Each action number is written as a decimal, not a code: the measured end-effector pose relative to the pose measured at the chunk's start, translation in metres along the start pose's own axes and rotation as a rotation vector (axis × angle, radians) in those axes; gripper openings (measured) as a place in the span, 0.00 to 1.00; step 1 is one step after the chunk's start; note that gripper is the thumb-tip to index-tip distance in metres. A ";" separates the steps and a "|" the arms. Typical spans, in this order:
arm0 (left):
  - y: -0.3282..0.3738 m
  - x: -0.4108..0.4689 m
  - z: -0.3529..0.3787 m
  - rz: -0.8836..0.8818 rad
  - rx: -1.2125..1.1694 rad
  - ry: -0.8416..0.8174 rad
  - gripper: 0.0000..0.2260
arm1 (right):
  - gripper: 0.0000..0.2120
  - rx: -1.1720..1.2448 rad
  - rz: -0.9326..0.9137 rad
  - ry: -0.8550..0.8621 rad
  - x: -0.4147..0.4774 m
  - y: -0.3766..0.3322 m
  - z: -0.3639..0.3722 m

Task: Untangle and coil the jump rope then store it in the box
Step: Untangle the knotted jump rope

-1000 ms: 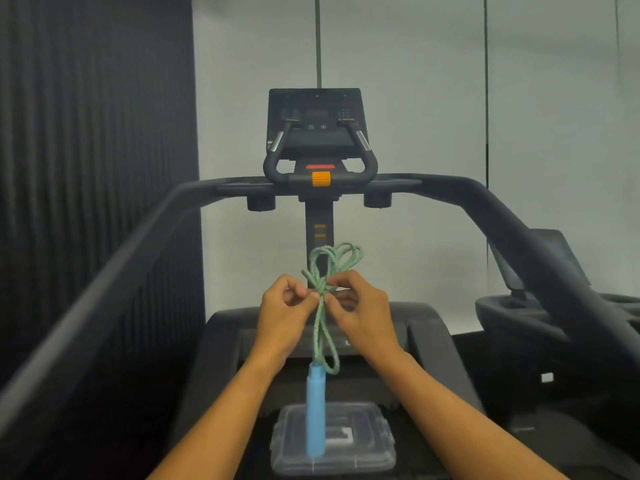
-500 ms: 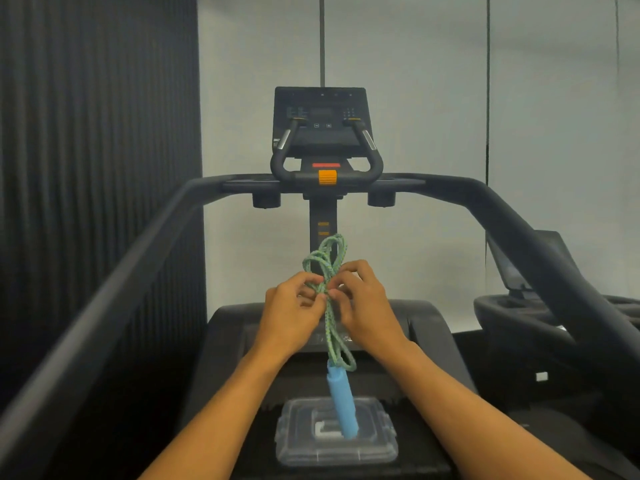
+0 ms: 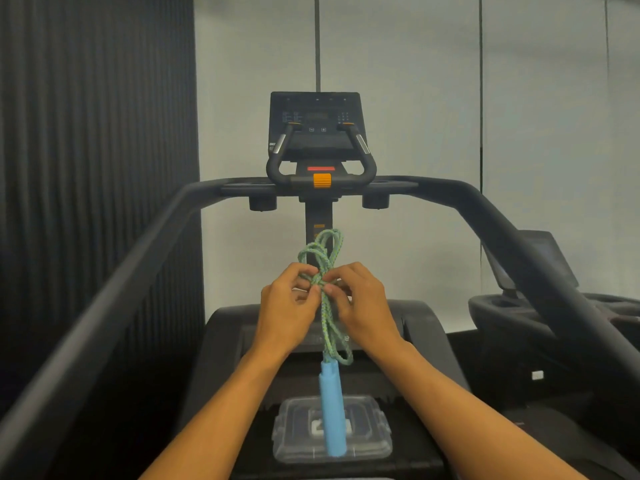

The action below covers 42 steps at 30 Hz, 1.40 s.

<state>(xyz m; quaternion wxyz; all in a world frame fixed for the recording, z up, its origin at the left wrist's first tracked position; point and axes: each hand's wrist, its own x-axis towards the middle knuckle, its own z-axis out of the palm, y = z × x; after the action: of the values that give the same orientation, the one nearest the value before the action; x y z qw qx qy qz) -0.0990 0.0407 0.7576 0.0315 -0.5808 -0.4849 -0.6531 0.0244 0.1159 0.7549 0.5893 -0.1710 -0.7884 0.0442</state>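
Treadmill [image 3: 317, 133] behind left hand [image 3: 287, 313], right hand [image 3: 367, 311] on jump rope [image 3: 327, 325].

Jump rope [image 3: 327, 320] hanging over box [image 3: 287, 441], box on treadmill deck [image 3: 415, 465], console [image 3: 317, 123] behind

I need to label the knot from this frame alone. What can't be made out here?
- Knot in the green rope: head view, fingers of the left hand and right hand cover it.
- Second handle: unseen; only one blue handle shows.
- Clear box: the handle hangs across it, contents unclear.
- Treadmill console labels: too small.
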 end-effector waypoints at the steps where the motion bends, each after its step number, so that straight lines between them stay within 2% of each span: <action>1: 0.003 -0.002 0.000 -0.009 -0.014 0.000 0.11 | 0.04 -0.002 0.011 0.016 0.001 -0.002 -0.001; 5: 0.011 -0.006 0.000 -0.043 -0.068 0.061 0.15 | 0.04 0.076 0.076 0.067 0.001 -0.010 -0.004; 7: 0.013 -0.004 -0.001 -0.036 -0.081 0.080 0.11 | 0.03 0.161 0.124 0.059 -0.001 -0.015 -0.006; 10: 0.015 -0.003 -0.003 -0.005 -0.100 0.056 0.07 | 0.08 0.307 0.195 0.050 -0.002 -0.021 -0.009; 21: 0.025 -0.005 -0.007 -0.017 -0.294 0.058 0.10 | 0.13 0.560 0.375 0.088 -0.001 -0.027 -0.018; 30: 0.030 -0.003 -0.001 -0.024 -0.263 0.112 0.17 | 0.07 0.887 0.492 0.167 0.000 -0.040 -0.018; 35: 0.030 -0.002 -0.004 -0.023 -0.223 0.064 0.14 | 0.07 0.795 0.504 0.214 0.002 -0.039 -0.019; 40: 0.026 -0.002 -0.004 -0.053 -0.176 0.033 0.13 | 0.10 0.483 0.335 0.191 0.002 -0.036 -0.019; 42: 0.025 0.001 -0.003 -0.079 -0.198 0.022 0.15 | 0.11 0.382 0.283 0.215 0.001 -0.038 -0.018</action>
<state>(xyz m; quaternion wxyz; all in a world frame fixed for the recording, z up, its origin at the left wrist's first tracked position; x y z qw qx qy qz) -0.0863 0.0260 0.7735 -0.0466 -0.5542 -0.4401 -0.7050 0.0327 0.0783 0.7719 0.6792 -0.1688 -0.6668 0.2560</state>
